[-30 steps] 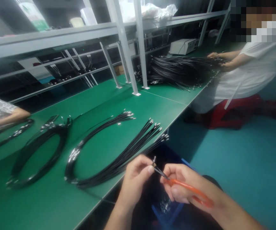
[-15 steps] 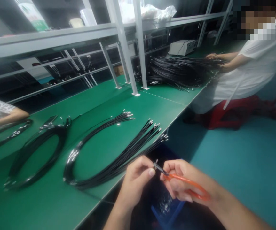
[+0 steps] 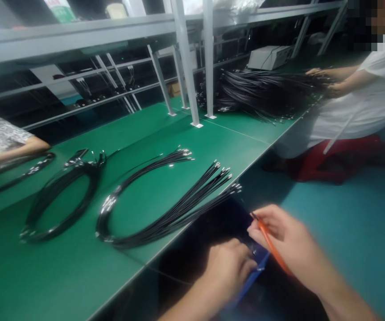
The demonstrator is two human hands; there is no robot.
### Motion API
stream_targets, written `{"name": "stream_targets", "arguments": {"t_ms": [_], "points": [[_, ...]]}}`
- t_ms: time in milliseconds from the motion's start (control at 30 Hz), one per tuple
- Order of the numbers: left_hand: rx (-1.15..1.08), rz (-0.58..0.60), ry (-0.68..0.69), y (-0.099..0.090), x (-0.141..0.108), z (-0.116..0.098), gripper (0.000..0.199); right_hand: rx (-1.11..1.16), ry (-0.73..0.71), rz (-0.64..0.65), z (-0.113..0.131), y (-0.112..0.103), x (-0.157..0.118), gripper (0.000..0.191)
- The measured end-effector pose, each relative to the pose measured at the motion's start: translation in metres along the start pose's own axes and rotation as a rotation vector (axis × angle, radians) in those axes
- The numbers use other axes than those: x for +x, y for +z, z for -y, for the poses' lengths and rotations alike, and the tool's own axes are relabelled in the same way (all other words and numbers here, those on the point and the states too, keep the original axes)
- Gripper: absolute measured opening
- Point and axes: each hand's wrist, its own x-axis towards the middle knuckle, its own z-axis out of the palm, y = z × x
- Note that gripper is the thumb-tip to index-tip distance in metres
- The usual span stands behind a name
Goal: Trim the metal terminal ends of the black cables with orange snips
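Note:
My left hand (image 3: 230, 266) is down at a blue bin (image 3: 250, 285) below the table edge. Its fingers are curled, thumb near them, and whatever they hold is hidden. Tiny shiny metal pieces (image 3: 261, 269) show by its fingertips. My right hand (image 3: 287, 243) grips orange-handled pliers (image 3: 271, 245), higher and to the right of the bin; their dark tip pokes out by my fingertips. On the table, left of my hands, lies a curved bundle of black cables (image 3: 165, 223) with silvery ends, some jutting over the edge.
The green table (image 3: 78, 285) carries another coiled cable bundle (image 3: 61, 196). White shelf posts (image 3: 209, 67) stand on it. At the far right, a person in white (image 3: 353, 111) handles a big cable pile (image 3: 266, 93) near a red stool (image 3: 339, 165). Another person's arm (image 3: 35, 145) rests at left.
My left hand has dropped from the pliers' tip into the blue bin. My right hand has moved right and slightly up with the pliers. The view has shifted a little.

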Motion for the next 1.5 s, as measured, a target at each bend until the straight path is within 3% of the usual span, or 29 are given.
{"name": "stream_targets", "arguments": {"t_ms": [133,233,300,367,467,600,700,933,1233,1500], "points": [[0.284,-0.176,-0.172,-0.007,0.009,0.033,0.014,0.042,0.041,-0.098,-0.013,0.006,0.01,0.037],[0.374,-0.209,-0.201,-0.02,0.018,0.058,0.017,0.101,0.047,-0.118,-0.011,0.006,0.013,0.035],[0.396,-0.206,-0.191,-0.026,0.022,0.064,0.018,0.164,0.025,-0.138,-0.008,0.002,0.014,0.035],[0.398,-0.211,-0.193,-0.032,0.024,0.06,0.015,0.245,0.009,-0.178,-0.007,-0.002,0.014,0.036],[0.337,-0.201,-0.224,-0.041,0.032,0.035,0.011,0.386,-0.007,-0.243,-0.01,-0.003,0.013,0.036],[-0.069,-0.045,-0.162,-0.053,0.052,-0.012,0.018,0.553,-0.04,-0.287,-0.015,0.006,0.01,0.034],[-0.301,-0.035,-0.046,-0.052,0.06,-0.033,0.009,0.641,-0.027,-0.288,-0.015,0.012,0.005,0.033],[-0.635,-0.039,-0.235,-0.027,0.037,-0.028,0.01,0.771,-0.025,-0.275,-0.007,0.015,-0.004,0.037],[-0.542,-0.176,-0.264,-0.022,0.024,-0.03,0.012,0.842,0.042,-0.257,-0.004,0.025,-0.003,0.033],[-0.421,-0.201,-0.21,-0.022,0.019,-0.028,0.014,0.807,0.046,-0.259,-0.003,0.027,-0.002,0.032]]}}
